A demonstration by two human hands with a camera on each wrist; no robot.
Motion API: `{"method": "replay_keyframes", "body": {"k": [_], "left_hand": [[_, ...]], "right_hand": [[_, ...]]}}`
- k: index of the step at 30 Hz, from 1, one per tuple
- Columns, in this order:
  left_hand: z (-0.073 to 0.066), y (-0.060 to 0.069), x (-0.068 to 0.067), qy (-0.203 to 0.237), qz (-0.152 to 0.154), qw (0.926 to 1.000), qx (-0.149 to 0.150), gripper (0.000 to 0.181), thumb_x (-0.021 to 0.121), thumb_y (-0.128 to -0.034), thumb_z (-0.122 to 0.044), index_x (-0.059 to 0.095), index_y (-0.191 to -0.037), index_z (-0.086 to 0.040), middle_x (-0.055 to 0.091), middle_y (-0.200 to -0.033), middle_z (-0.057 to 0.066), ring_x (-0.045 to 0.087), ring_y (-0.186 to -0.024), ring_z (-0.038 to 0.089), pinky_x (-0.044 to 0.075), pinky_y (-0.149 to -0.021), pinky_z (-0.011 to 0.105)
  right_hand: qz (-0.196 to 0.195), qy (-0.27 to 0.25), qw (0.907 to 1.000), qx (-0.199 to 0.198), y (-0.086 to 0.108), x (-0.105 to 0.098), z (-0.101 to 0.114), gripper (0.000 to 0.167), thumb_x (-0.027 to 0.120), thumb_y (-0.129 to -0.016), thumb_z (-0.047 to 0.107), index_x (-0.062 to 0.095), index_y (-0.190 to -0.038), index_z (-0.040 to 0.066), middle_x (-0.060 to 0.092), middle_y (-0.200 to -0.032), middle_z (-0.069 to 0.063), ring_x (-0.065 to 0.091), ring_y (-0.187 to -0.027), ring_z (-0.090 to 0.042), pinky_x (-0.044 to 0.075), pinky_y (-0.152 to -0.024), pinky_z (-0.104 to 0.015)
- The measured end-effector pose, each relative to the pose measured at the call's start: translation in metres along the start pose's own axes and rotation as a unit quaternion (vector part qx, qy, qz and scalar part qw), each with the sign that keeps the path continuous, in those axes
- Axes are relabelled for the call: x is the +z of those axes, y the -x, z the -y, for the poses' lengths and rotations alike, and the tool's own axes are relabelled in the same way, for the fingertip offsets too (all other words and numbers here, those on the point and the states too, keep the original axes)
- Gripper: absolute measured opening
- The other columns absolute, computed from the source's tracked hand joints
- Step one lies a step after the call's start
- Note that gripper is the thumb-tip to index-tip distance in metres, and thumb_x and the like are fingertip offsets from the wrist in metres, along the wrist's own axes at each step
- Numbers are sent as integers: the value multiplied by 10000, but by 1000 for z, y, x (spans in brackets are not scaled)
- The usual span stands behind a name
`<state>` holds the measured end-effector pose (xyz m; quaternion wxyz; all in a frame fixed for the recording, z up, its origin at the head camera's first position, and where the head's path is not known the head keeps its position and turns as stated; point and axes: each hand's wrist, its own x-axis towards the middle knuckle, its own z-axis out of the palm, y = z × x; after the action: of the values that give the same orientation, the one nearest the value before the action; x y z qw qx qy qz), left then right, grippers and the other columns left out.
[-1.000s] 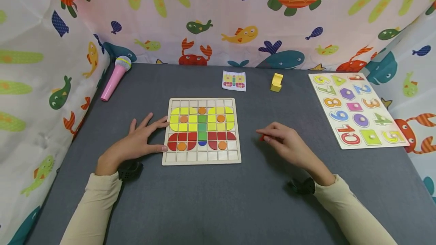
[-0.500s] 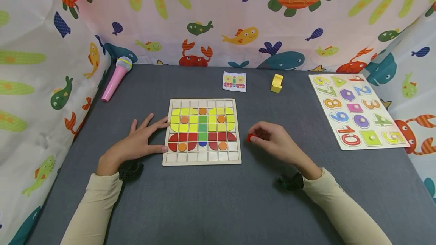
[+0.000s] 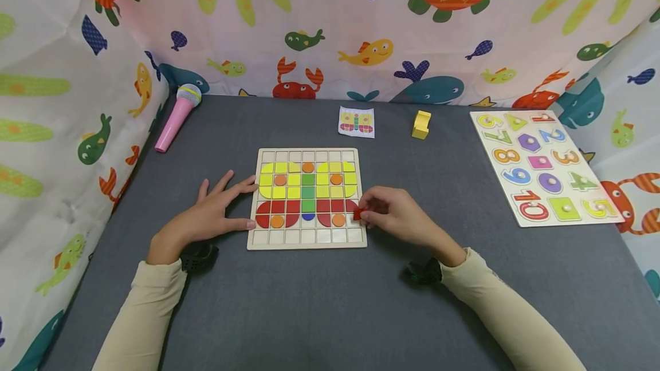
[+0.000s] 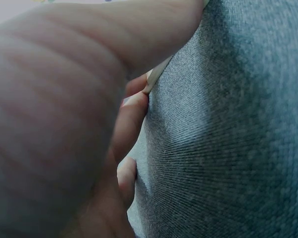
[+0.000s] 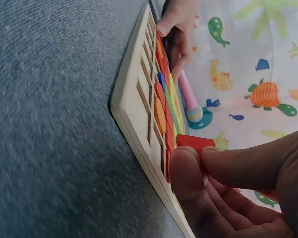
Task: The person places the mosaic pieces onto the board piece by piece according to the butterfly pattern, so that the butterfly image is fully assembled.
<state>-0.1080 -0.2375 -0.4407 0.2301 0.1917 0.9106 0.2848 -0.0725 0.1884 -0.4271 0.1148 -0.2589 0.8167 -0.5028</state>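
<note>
My right hand [image 3: 397, 213] pinches a small red tile [image 5: 195, 142] between thumb and index finger, over the right edge of a wooden grid board [image 3: 306, 238]. Beneath the tile lies an unfilled cell in the row with the orange circles. On the board, yellow, red, orange, green and blue tiles form a butterfly-like pattern. My left hand [image 3: 206, 219] lies spread at the board's left edge, its thumb and fingertips touching the frame. In the left wrist view the thumb hides most of the board.
Behind the board lie a small picture card [image 3: 356, 122] with a similar pattern and a yellow block [image 3: 420, 125]. A pink toy microphone [image 3: 177, 118] rests at the back left. A number and shape puzzle board [image 3: 546, 168] lies at right. Patterned cloth [image 3: 330, 27] borders the grey table.
My right hand has moved left with the red tile, from the bare table to the board's right edge. The left hand has stayed at the frame.
</note>
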Motion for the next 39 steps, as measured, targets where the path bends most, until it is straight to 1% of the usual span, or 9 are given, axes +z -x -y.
{"method": "replay_keyframes", "body": {"k": [2,4,9,13,19,25,29,33,39], "left_hand": [[0,0,0,-10,10,10000,-10,991,817,-919,-541,320,-1699,-185,191,-1761,194,-82,-1614,467,-195,-1175,720],[0,0,0,-12,21,10000,-9,994,816,-918,-546,319,-1699,-184,189,-1762,193,-86,-1613,467,-194,-1173,724],[0,-1,0,-1,29,10000,8,993,817,-918,-547,321,-1698,-184,182,-1763,193,-90,-1612,468,-195,-1170,728],[2,0,1,2,12,10000,25,987,822,-917,-539,328,-1695,-185,186,-1765,183,-91,-1613,463,-195,-1171,726],[2,0,2,18,7,10000,30,982,819,-920,-544,331,-1694,-186,187,-1766,179,-94,-1615,456,-202,-1170,720],[2,0,2,14,26,10000,19,979,816,-924,-543,331,-1694,-181,182,-1766,184,-94,-1615,459,-201,-1171,721],[1,-1,2,37,23,10000,12,984,819,-920,-539,329,-1695,-181,179,-1766,187,-95,-1615,457,-204,-1171,718],[1,-1,1,34,35,10000,1,991,819,-918,-544,324,-1697,-183,178,-1765,190,-97,-1614,458,-205,-1171,718],[0,0,-1,31,59,10000,-2,998,819,-916,-544,316,-1699,-184,166,-1766,193,-98,-1612,460,-198,-1171,724]], "right_hand": [[41,16,10000,26,-2,3,0,80,743,-985,-40,723,-1040,15,743,-952,-65,706,-757,-203,617,-692,-315],[41,144,9999,18,-3,6,0,76,757,-973,-36,734,-1014,24,745,-932,-37,703,-762,-178,614,-692,-315],[-96,690,9975,-69,-6,11,0,102,793,-937,-28,748,-968,58,724,-904,34,656,-787,-131,569,-703,-301],[-151,1002,9947,-167,-7,14,1,124,797,-926,-37,740,-950,71,706,-894,36,640,-780,-120,561,-694,-312],[5,1332,9908,-241,-7,17,6,130,795,-929,-46,724,-985,47,681,-977,0,633,-829,-127,580,-724,-314],[34,1445,9892,-234,-6,19,9,131,789,-930,-50,718,-1010,27,670,-994,-23,620,-834,-147,579,-724,-314],[102,1481,9889,-117,-6,19,10,154,798,-927,-37,719,-1045,21,661,-1016,-39,611,-851,-166,575,-731,-316],[274,1651,9859,39,-6,20,11,198,806,-925,-15,711,-1095,20,637,-1042,-46,592,-869,-174,563,-736,-311],[379,1874,9816,-28,-7,20,10,189,801,-938,-3,711,-1103,20,629,-1051,-45,585,-868,-159,558,-739,-303]]}}
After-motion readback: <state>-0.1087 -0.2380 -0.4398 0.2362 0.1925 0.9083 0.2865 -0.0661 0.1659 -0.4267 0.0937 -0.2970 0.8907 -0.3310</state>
